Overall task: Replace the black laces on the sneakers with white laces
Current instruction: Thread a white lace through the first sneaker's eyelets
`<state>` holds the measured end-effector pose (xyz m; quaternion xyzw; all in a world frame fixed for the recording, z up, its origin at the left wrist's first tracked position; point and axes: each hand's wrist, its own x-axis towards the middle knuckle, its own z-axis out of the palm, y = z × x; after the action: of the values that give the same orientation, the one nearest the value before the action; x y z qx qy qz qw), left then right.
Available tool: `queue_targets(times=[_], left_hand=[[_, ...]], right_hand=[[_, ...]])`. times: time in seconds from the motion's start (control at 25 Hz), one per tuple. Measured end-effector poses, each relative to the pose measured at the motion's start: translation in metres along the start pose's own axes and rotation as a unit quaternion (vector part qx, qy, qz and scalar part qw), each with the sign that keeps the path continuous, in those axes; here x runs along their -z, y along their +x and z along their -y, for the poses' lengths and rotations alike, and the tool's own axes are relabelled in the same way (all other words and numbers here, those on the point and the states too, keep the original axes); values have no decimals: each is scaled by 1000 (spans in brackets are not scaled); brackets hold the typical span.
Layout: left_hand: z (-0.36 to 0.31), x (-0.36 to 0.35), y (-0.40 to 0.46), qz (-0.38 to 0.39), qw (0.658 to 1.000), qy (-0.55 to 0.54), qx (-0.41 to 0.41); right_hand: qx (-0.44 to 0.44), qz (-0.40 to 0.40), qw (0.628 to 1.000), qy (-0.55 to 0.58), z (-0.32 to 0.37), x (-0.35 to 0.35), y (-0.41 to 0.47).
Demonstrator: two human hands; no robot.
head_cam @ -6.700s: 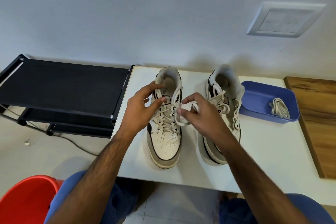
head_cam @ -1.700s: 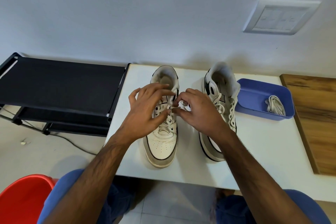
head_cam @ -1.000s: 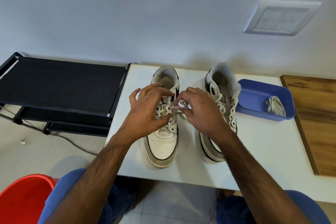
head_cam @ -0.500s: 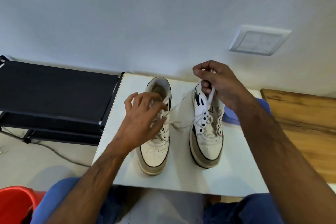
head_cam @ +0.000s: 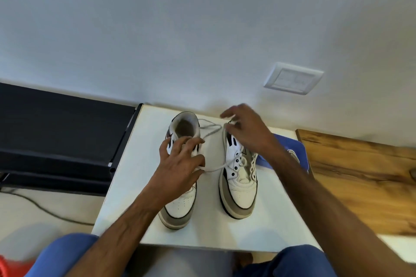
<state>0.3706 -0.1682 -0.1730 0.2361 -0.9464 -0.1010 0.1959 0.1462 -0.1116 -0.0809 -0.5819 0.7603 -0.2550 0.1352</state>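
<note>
my left hand (head_cam: 180, 164) rests spread on the left white leather sneaker (head_cam: 180, 186), thumb pinching its white cord lace (head_cam: 212, 132); at 2 o'clock my right hand (head_cam: 247, 130) hovers loose-fingered, holding nothing.

Left hand (head_cam: 180, 164) sits on left sneaker (head_cam: 180, 204); bare table (head_cam: 126, 186) to its left, up to the black rack (head_cam: 67, 132) at the table edge. Between the hands: white lace (head_cam: 211, 129) loops across the gap, another strand runs to the right sneaker (head_cam: 238, 191). Right hand (head_cam: 247, 130) over that sneaker's collar, wall (head_cam: 202, 29) close behind, blue tray (head_cam: 290, 144) just to its right. Open table in front of both toes.
</note>
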Motion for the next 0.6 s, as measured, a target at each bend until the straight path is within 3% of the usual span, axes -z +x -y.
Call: queue_targets(times=[0.08,0.2,0.28,0.4,0.48,0.6], left_hand=[[3,7,2,-27,997,-74,7],[11,19,6,-28,980,-187,60],[21,28,5,-26,957,-273,98],[36,35,1,-1,925,-353,140],[37,35,0,14,925,-346,155],[39,32,-1,25,966,-205,153]], right_hand=[[52,85,995,10,14,-23,-30],[-1,149,988,44,23,-44,-62],[-43,130,983,122,24,-38,-70],[-109,25,957,270,20,-14,-73],[-135,-75,890,430,14,4,-74],[-147,-184,707,667,10,20,-75]])
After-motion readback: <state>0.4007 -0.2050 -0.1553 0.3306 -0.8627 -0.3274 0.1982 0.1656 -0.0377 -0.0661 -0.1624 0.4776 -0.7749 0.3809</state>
